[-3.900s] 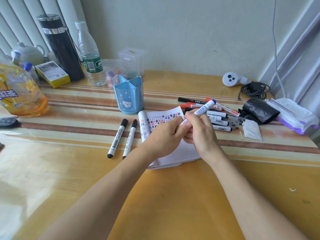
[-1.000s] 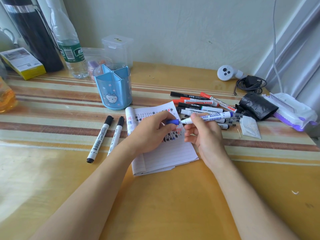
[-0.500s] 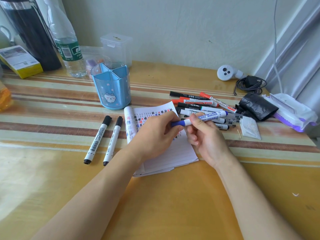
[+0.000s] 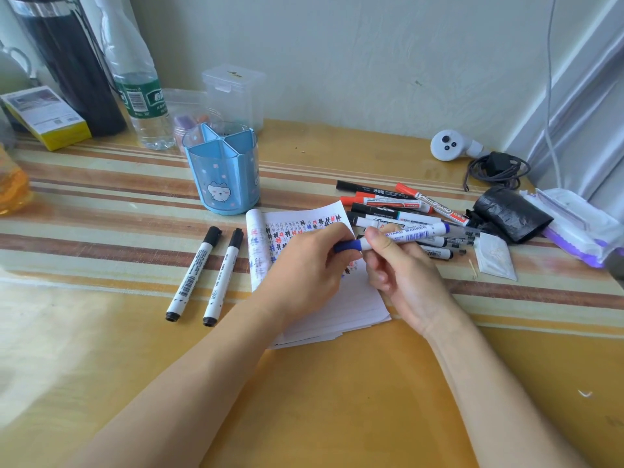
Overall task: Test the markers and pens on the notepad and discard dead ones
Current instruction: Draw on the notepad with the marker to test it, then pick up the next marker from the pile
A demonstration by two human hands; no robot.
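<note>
Blue marker [image 4: 405, 234] held two-handed over the notepad [image 4: 337, 312].
My left fingers [image 4: 331, 231] pinch its cap [image 4: 347, 246]; my right fingers [image 4: 380, 239] grip the barrel just beside them. Its long axis runs sideways, cap toward my left fingers, tail past my right and slightly away. A crooked tug could jerk the cap, streaking ink on skin or paper.

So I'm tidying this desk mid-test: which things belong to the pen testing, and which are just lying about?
In the job: blue marker, notepad, marker pile, two black-capped markers.
Lying about: water bottle, black flask, yellow box, black bag, cable.
</note>
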